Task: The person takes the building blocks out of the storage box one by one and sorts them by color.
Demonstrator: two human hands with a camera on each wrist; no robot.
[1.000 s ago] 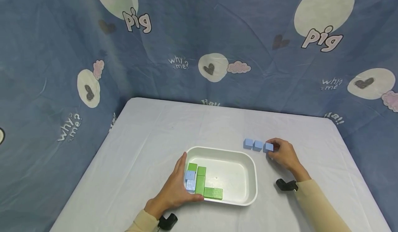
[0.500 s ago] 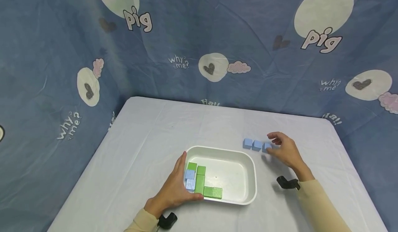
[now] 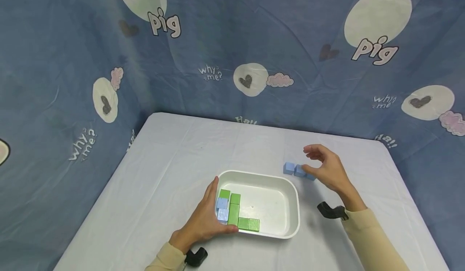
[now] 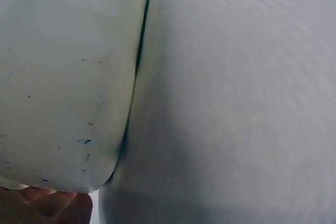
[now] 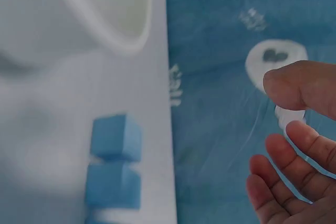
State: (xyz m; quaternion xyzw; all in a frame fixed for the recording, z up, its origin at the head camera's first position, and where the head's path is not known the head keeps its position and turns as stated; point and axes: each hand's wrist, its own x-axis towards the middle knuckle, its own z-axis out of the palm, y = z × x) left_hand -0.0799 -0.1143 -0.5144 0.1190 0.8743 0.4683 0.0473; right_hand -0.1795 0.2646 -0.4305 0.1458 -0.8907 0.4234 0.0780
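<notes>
My left hand (image 3: pixel 203 222) holds the left end of a white plastic tray (image 3: pixel 277 202), thumb at the near rim and fingers along the left side. In the left wrist view, curled fingertips (image 4: pixel 55 205) show past the tray wall (image 4: pixel 68 93). Inside its left part lie two light-blue cubes (image 3: pixel 223 215) and several green blocks (image 3: pixel 233 213). Above a row of three blue cubes (image 3: pixel 289 168), my right hand (image 3: pixel 329 174) hovers, thumb and fingers apart, holding nothing. It partly covers the rightmost cube. The right wrist view shows the spread fingers (image 5: pixel 283 166) and blue cubes (image 5: pixel 107 184).
A white cloth (image 3: pixel 189 154) covers the table. Blue patterned fabric (image 3: pixel 203 33) rises behind it and on the left. A black wrist device (image 3: pixel 331 211) sits at the right sleeve; another (image 3: pixel 196 257) is at the left sleeve.
My right hand let go of the rightmost blue cube, then lifted and shifted left over the row, fingers spread. My left hand and the tray stay put.
</notes>
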